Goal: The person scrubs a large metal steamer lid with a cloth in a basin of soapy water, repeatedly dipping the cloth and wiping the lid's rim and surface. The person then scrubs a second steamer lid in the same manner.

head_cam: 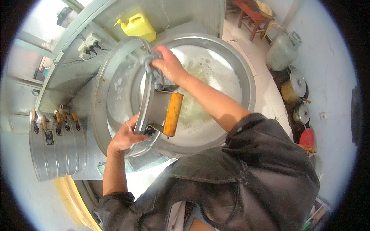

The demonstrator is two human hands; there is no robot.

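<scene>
My left hand (124, 137) grips the lower rim of a round metal steamer tray (144, 104), which is tilted on edge and has a wooden handle (173, 114) on its side. A wet grey cloth (159, 76) is in my right hand (169, 65), pressed around the far part of the tray's rim. Beneath both hands stands a large metal basin (249, 86) of sudsy water (202, 75). Another wide metal vessel or lid (99, 95), wet with suds, lies at the basin's left; its exact form is partly hidden.
Stacked metal steamer tiers (57, 150) with wooden handles stand at the left. Beyond the basin is a yellow plastic jug (141, 29), near a power strip (89, 44) with plugs. A gas cylinder (281, 52), lidded pots (297, 82) and a red stool (253, 16) are at the right.
</scene>
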